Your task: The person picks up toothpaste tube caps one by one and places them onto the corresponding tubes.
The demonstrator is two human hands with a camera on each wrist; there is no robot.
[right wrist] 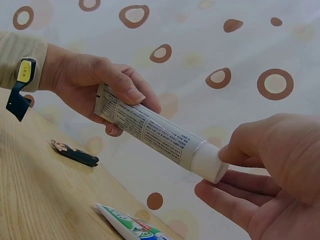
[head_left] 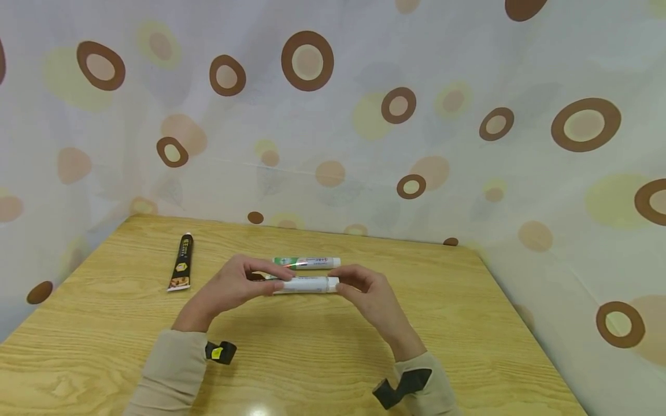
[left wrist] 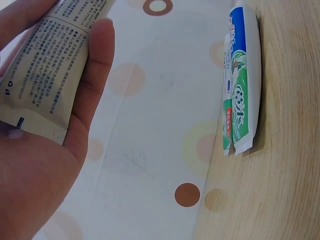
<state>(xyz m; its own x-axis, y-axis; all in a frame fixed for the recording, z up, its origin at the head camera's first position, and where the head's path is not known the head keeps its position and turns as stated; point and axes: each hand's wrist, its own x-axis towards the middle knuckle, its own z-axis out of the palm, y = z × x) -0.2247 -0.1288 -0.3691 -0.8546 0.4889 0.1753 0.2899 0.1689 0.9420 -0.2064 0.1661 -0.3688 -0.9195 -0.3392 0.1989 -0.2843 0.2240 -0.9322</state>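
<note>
A white tube [head_left: 307, 285] with small dark print is held in the air between both hands. The left hand [head_left: 229, 284] grips its flat crimped end, thumb on one face and fingers behind, as the right wrist view shows. The right hand [head_left: 376, 303] pinches the white cap [right wrist: 207, 162] at the other end between thumb and fingers. In the left wrist view the printed face of the tube [left wrist: 50, 60] lies against the left hand [left wrist: 45, 175]. Whether the cap is turning cannot be told.
Just behind the held tube, a green and white tube [head_left: 307, 263] lies on the wooden table [head_left: 291, 358]; the left wrist view shows two such tubes [left wrist: 246, 80] side by side. A black tube [head_left: 181, 263] lies at the left. A patterned sheet [head_left: 333, 144] hangs behind.
</note>
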